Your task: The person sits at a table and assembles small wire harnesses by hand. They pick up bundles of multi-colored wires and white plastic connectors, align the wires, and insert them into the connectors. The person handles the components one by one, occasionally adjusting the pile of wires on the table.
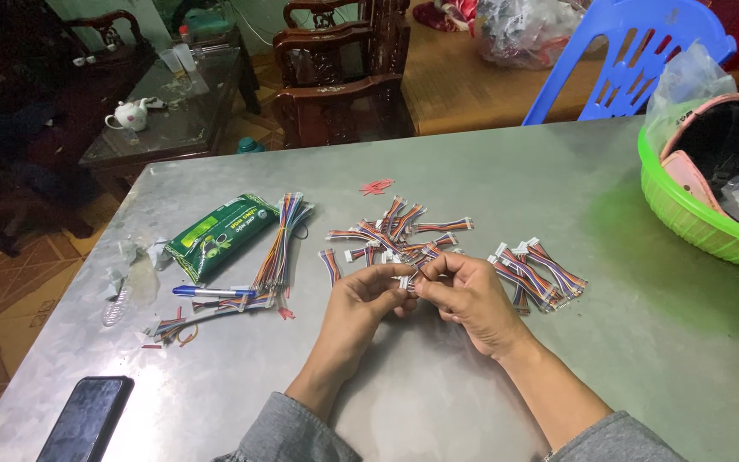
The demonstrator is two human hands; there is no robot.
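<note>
- Grey metal bench (489,180) fills the view, with dark wooden chairs (344,77), a blue plastic chair (635,60) and a low table bearing a white teapot (130,114) beyond its far edge.
- Left hand (361,304) and right hand (464,295) meet near the middle of the bench, fingers pinched shut from both sides on a small white connector (405,282) with coloured wires.
- Loose multicoloured wire pieces (395,227) lie scattered just beyond the hands; a tidier heap (540,274) sits just right of the right hand.
- Towards the left edge lie a long wire bundle (280,244), a green packet (220,235) and a blue pen (211,292).
- A black phone (87,419) rests at the near left corner.
- A green basket (686,218) stands at the right edge, holding a pink-rimmed item and clear plastic.
</note>
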